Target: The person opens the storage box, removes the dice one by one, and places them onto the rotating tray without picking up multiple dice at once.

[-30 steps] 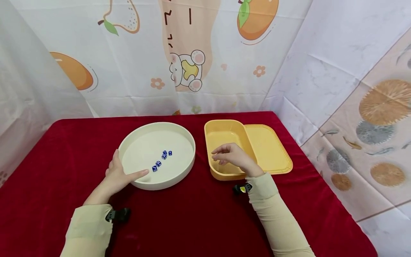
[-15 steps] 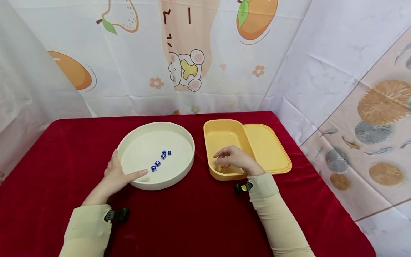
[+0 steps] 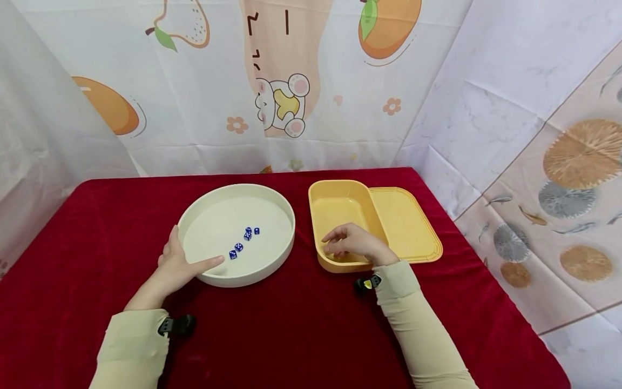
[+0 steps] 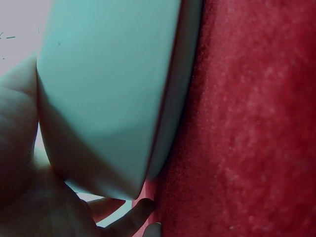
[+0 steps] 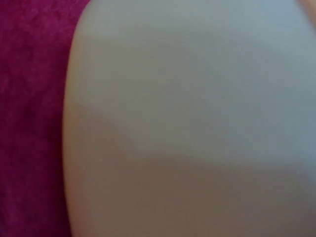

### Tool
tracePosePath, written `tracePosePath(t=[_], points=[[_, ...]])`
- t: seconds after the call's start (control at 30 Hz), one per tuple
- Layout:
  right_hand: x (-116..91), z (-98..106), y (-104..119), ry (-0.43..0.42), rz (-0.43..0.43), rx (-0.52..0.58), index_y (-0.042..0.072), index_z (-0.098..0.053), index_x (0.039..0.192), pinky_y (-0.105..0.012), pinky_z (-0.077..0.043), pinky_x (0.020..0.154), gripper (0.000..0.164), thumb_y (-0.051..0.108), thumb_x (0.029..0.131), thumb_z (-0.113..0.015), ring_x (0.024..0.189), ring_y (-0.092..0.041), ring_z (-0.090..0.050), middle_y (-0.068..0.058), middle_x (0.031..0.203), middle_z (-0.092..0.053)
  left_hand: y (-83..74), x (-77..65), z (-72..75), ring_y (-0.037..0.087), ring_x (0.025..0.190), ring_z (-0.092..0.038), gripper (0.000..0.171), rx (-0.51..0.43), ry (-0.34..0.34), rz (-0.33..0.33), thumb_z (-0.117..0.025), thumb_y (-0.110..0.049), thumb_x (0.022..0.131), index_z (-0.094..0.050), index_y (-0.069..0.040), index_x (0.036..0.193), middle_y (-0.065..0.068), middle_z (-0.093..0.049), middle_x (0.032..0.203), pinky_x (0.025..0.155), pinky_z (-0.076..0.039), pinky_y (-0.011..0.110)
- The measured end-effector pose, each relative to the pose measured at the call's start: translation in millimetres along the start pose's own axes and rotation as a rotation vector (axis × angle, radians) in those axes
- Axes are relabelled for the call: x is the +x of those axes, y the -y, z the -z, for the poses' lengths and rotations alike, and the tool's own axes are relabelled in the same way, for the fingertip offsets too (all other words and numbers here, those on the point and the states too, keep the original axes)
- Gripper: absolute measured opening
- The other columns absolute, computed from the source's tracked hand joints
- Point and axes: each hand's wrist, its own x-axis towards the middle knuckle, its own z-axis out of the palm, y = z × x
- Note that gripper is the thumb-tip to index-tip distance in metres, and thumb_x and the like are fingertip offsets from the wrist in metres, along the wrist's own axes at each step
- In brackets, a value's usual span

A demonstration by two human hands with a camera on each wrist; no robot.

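Note:
My left hand (image 3: 172,270) holds the near left side of a round cream tray (image 3: 286,246). Its thumb lies over the rim, and the other fingers rest along the outer wall, as the left wrist view shows (image 4: 108,98). Inside the tray, several blue dice (image 3: 238,247) with white pips lie in a loose slanting line. My right hand (image 3: 352,240) hangs inside the near end of a yellow rectangular box (image 3: 340,208), its fingers loosely bent downward with nothing seen between them. The box's pale outer wall (image 5: 187,98) fills most of the right wrist view.
A flat yellow lid (image 3: 408,224) lies against the right side of the box. Red cloth (image 3: 272,329) covers the table. White printed curtains (image 3: 194,108) hang behind the table's far edge, and a patterned drape (image 3: 534,216) hangs along the right.
My right hand has dipped slightly lower and nearer within the yellow box. The left hand, the tray and the dice have kept their places.

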Motion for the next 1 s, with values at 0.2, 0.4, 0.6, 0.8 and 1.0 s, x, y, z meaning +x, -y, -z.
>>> tracePosePath(t=[0.2, 0.4, 0.6, 0.8, 1.0], points=[[1.2, -0.7, -1.1, 0.014, 0.006, -0.011, -0.009, -0.067, 0.115, -0.028, -0.055, 0.068, 0.030, 0.006, 0.089, -0.069, 0.070, -0.015, -0.065, -0.009, 0.090, -0.073, 0.5, 0.2, 0.3, 0.064, 0.138, -0.002, 0.140, 0.001, 0.002, -0.007, -0.075, -0.059, 0.078, 0.032, -0.004, 0.150, 0.040, 0.011, 0.156, 0.105, -0.020, 0.078], [2.6, -1.3, -3.1, 0.026, 0.002, -0.032, -0.010, -0.066, 0.114, -0.025, -0.051, 0.065, 0.029, 0.002, 0.088, -0.069, 0.066, -0.011, -0.060, -0.008, 0.085, -0.073, 0.8, 0.7, 0.0, 0.064, 0.138, -0.003, 0.140, 0.000, -0.003, -0.012, -0.075, -0.059, 0.078, 0.031, -0.003, 0.150, 0.040, 0.009, 0.156, 0.104, -0.020, 0.078], [1.6, -2.4, -2.1, 0.050, -0.001, -0.033, -0.012, -0.065, 0.114, -0.024, -0.050, 0.065, 0.029, -0.002, 0.087, -0.065, 0.068, -0.011, -0.059, -0.007, 0.085, -0.071, 1.2, 1.3, -0.6, 0.064, 0.138, -0.003, 0.140, 0.000, -0.004, -0.013, -0.076, -0.058, 0.078, 0.031, -0.003, 0.150, 0.040, 0.009, 0.156, 0.105, -0.019, 0.078], [2.0, -3.1, -1.8, 0.106, 0.030, -0.058, -0.014, -0.064, 0.114, -0.023, -0.050, 0.068, 0.029, -0.004, 0.087, -0.062, 0.071, -0.008, -0.058, -0.011, 0.089, -0.069, 2.2, 1.4, 0.0, 0.064, 0.137, -0.003, 0.140, 0.002, -0.006, -0.016, -0.075, -0.058, 0.078, 0.031, -0.003, 0.150, 0.041, 0.009, 0.155, 0.104, -0.019, 0.078], [4.6, -2.0, -2.8, 0.131, 0.053, -0.177, -0.009, -0.069, 0.111, -0.021, -0.048, 0.071, 0.025, 0.000, 0.088, -0.064, 0.076, -0.008, -0.056, -0.005, 0.087, -0.068, 2.3, 1.6, 0.2, 0.065, 0.137, -0.001, 0.140, 0.003, -0.004, -0.018, -0.075, -0.059, 0.078, 0.031, -0.003, 0.149, 0.040, 0.011, 0.156, 0.104, -0.019, 0.079]])
